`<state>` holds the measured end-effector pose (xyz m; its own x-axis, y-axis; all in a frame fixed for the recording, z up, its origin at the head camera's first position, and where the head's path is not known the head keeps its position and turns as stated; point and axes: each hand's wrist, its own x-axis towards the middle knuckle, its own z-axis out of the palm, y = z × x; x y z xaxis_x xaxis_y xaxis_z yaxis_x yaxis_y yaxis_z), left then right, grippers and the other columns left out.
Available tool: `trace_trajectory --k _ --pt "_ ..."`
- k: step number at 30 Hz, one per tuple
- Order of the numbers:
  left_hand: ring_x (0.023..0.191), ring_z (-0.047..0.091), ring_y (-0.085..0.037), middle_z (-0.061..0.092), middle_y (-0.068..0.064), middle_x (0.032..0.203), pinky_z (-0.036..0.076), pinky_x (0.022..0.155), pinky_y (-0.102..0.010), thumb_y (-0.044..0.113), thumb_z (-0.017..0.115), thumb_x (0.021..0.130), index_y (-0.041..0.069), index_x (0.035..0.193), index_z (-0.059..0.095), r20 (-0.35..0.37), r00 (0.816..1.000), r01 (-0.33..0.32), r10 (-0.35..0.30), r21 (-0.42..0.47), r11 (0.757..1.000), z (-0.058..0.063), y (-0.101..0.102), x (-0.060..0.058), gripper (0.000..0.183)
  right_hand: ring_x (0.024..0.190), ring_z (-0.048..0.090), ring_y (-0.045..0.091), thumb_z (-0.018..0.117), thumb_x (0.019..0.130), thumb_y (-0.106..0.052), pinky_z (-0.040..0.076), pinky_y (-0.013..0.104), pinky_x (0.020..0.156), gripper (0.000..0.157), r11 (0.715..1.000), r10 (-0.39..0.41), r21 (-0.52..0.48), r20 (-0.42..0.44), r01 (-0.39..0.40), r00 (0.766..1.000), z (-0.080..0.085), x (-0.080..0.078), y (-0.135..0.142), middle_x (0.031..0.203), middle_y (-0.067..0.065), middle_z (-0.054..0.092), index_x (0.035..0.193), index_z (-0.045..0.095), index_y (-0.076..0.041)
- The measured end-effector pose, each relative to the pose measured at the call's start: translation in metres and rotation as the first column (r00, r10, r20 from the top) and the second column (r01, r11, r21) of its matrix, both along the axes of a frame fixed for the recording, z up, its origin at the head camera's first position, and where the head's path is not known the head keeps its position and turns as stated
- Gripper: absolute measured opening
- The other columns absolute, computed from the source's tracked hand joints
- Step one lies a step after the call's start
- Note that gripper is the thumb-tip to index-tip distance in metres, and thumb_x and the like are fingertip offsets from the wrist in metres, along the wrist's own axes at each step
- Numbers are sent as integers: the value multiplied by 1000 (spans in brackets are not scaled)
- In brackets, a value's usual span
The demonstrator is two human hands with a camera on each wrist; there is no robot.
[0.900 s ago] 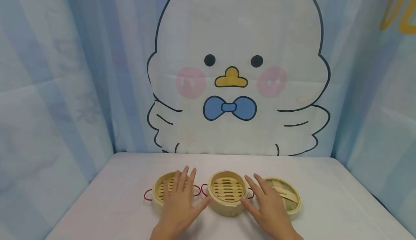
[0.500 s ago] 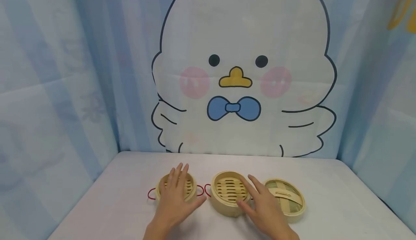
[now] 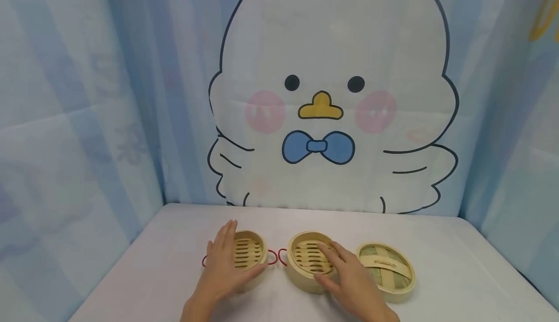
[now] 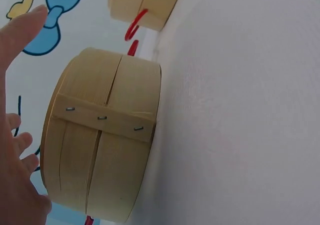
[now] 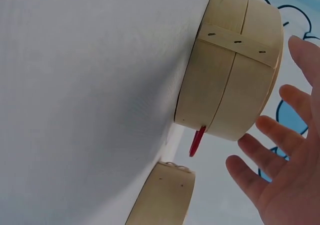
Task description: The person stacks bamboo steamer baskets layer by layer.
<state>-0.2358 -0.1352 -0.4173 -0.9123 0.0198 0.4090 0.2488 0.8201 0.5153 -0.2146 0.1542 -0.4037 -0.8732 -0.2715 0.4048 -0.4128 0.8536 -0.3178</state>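
In the head view, two round bamboo steamer baskets with slatted bottoms and red side loops stand on the table. My left hand point(image 3: 223, 266) reaches along the left side of the left steamer basket point(image 3: 248, 251), its fingers fairly straight and its thumb spread across the near rim. Over the right rim of the middle steamer basket point(image 3: 305, 274) hovers my right hand point(image 3: 351, 281), fingers extended. A woven bamboo steamer lid point(image 3: 388, 269) with a strap handle lies right of that hand. Neither hand grips anything; the wrist views show the fingers point(image 5: 280, 135) loosely spread beside the stapled basket walls.
A white cloth covers the table point(image 3: 458, 264). Behind it hangs a curtain point(image 3: 183, 94) printed with a white chick wearing a blue bow tie. Blue and white curtains also enclose both sides.
My left hand has slid left, from over the middle of the left basket to its left side. The right hand has shifted left, away from the lid, toward the middle basket. The head view has turned slightly.
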Motion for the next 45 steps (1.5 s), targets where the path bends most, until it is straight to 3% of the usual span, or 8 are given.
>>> trace_trajectory --k 6,15,19,24,33,45 --pt "137 16 -33 14 -10 153 5 108 -58 75 69 57 15 150 8 124 992 -34 30 37 999 1 -14 0 127 118 48 32 68 81 -48 44 51 89 61 1000 2 11 -32 -1 999 -2 0 -1 136 10 47 133 53 -22" --pt "136 18 -37 16 -16 151 6 104 -65 78 69 51 9 149 8 224 974 -53 38 58 997 -1 -31 0 134 116 49 33 73 77 -45 45 51 87 61 998 -15 56 -29 17 999 0 2 -4 136 10 47 130 56 -21" --pt "135 19 -41 17 -20 150 8 103 -66 72 75 52 5 147 9 245 970 -33 3 120 992 -6 -37 1 134 114 50 32 74 75 -44 46 51 85 56 998 -13 60 -25 14 1000 1 2 -4 133 9 50 124 61 -20" --pt "134 17 -43 14 -24 149 18 104 -62 64 80 54 5 147 6 292 955 -17 -46 208 978 -11 -44 2 133 110 53 29 76 74 -40 47 48 85 41 999 3 55 -17 -2 1000 2 2 -4 121 5 57 109 67 -22" --pt "133 19 -44 19 -26 147 20 103 -60 55 85 54 2 146 9 335 938 -25 -85 312 950 -16 -43 2 131 101 55 19 81 70 -31 47 41 86 26 999 37 24 -39 -36 999 2 1 -2 103 -5 59 90 67 -23" --pt "132 25 -42 27 -26 143 20 105 -58 52 86 54 -2 143 16 327 941 -32 -90 350 936 -20 -42 1 126 103 49 17 82 70 -23 44 43 88 25 993 91 -81 -11 -91 996 -3 -2 3 94 -16 52 83 61 -28"
